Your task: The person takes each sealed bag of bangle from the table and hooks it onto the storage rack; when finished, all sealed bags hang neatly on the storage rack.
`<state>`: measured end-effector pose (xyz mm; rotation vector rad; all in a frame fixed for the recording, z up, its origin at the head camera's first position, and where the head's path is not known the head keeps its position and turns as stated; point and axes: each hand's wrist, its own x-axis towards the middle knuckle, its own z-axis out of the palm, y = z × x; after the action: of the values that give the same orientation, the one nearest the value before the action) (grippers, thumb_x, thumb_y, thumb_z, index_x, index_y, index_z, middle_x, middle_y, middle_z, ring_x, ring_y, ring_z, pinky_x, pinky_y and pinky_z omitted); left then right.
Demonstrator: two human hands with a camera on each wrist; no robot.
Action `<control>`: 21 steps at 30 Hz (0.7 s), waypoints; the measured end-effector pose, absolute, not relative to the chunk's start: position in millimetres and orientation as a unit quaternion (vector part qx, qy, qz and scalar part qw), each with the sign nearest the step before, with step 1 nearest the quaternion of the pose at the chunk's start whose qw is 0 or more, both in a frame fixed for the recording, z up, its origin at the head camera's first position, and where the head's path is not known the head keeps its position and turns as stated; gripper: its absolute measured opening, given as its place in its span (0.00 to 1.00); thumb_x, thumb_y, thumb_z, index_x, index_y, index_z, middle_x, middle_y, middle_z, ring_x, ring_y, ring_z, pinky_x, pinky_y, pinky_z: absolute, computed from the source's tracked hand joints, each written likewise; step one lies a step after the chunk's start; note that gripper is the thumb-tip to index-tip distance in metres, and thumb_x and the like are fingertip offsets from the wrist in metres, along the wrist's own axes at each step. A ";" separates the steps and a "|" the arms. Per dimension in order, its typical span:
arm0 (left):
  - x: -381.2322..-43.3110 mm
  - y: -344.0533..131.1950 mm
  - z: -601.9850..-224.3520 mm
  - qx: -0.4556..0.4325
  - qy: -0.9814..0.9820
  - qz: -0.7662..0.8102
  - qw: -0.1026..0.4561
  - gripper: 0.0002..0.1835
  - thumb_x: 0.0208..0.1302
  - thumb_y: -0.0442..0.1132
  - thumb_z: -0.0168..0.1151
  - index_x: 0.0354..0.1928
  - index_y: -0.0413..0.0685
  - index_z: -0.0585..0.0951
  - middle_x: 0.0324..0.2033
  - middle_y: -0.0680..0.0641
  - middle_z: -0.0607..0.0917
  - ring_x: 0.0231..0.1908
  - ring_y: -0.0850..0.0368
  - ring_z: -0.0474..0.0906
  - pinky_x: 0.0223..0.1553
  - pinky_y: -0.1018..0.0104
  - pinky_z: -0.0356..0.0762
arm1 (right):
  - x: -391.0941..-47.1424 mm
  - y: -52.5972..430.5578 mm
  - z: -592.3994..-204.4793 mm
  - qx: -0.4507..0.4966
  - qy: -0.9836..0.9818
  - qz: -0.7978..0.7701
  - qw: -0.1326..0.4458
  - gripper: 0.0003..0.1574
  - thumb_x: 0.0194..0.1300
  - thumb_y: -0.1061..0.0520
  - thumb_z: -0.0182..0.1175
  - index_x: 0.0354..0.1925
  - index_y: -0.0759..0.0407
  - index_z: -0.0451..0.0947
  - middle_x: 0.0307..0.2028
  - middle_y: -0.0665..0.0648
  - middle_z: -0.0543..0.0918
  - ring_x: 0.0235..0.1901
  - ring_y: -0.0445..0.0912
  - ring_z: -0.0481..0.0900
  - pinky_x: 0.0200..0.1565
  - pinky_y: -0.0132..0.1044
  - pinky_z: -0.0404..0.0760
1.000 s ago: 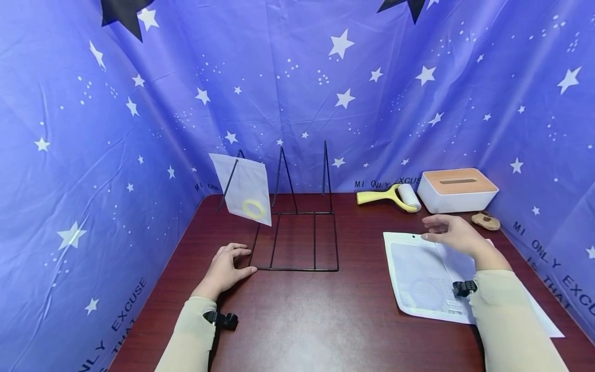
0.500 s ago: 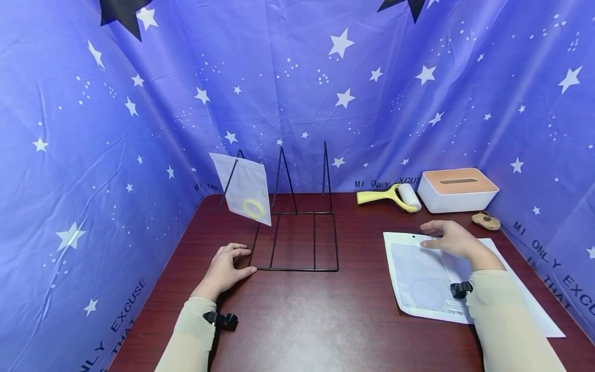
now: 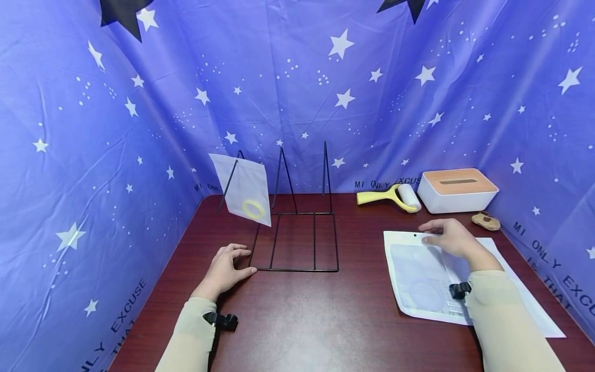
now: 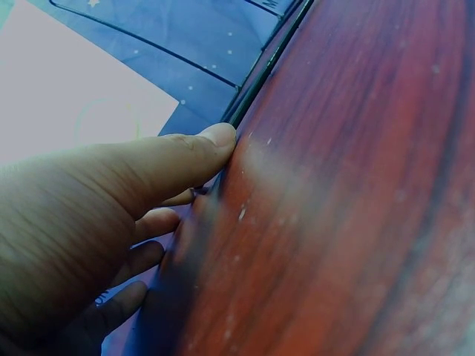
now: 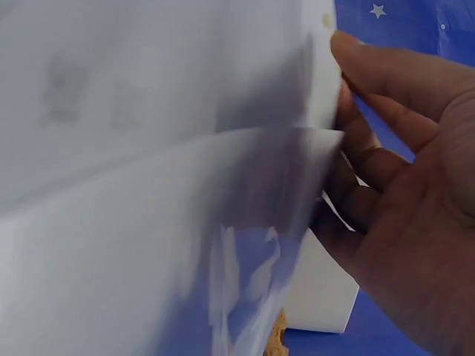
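In the head view my left hand (image 3: 226, 271) holds the front left corner of a black wire rack (image 3: 304, 269). Its thumb lies on the wire in the left wrist view, with the fingers beyond. A white bag with a yellow ring mark (image 3: 246, 188) leans in the rack's leftmost upright. At the right, my right hand (image 3: 451, 238) pinches the far edge of a white zip pouch (image 3: 413, 274) with a clear front and a small hang hole. Up close in the right wrist view, the thumb meets the edge of the pouch (image 5: 148, 148), fingers partly hidden behind.
Another white bag or sheet (image 3: 544, 315) lies under the pouch and right forearm. Behind stand a yellow-handled lint roller (image 3: 381, 196), a white tissue box with a wooden lid (image 3: 457, 199) and a small tan object (image 3: 485, 221). A starry blue curtain (image 3: 297, 93) borders the table.
My right hand has come down and slightly left onto the pouch's far edge and taken hold of it; that edge has risen slightly. The left hand and rack have stayed put.
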<state>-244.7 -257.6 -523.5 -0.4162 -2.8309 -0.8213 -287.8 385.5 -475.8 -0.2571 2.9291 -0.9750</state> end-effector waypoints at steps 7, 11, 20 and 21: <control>-244.3 -257.7 -523.3 -0.141 -0.948 -0.273 0.082 0.29 0.55 0.52 0.83 0.58 0.49 0.88 0.61 0.50 0.81 0.63 0.43 0.71 0.64 0.39 0.67 | -285.6 382.2 -469.4 -0.057 0.950 -0.308 0.007 0.07 0.69 0.52 0.71 0.43 0.51 0.91 0.46 0.59 0.88 0.45 0.53 0.78 0.44 0.44 0.73; -244.2 -257.6 -523.1 -0.142 -0.948 -0.274 0.083 0.29 0.55 0.52 0.83 0.58 0.49 0.88 0.60 0.49 0.81 0.63 0.43 0.71 0.64 0.40 0.68 | -283.4 378.3 -464.6 -0.059 0.947 -0.316 -0.009 0.05 0.70 0.53 0.70 0.41 0.52 0.90 0.44 0.57 0.88 0.44 0.52 0.79 0.45 0.43 0.75; -244.8 -258.1 -524.1 -0.143 -0.947 -0.275 0.085 0.29 0.55 0.52 0.83 0.57 0.50 0.88 0.60 0.49 0.81 0.63 0.43 0.71 0.65 0.39 0.67 | -276.8 367.0 -447.4 -0.075 0.934 -0.345 -0.052 0.10 0.74 0.51 0.67 0.45 0.56 0.87 0.45 0.59 0.89 0.45 0.48 0.83 0.41 0.35 0.80; -244.9 -258.3 -524.4 -0.144 -0.947 -0.275 0.086 0.29 0.55 0.52 0.83 0.57 0.50 0.88 0.60 0.49 0.81 0.63 0.43 0.71 0.65 0.39 0.67 | -276.4 365.7 -445.6 -0.076 0.933 -0.346 -0.058 0.11 0.74 0.50 0.67 0.45 0.56 0.86 0.45 0.59 0.89 0.45 0.48 0.84 0.41 0.35 0.80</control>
<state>-244.9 -258.3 -524.4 -0.4283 -2.8213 -0.8196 -276.4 365.7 -445.6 -0.2492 3.0454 -1.1293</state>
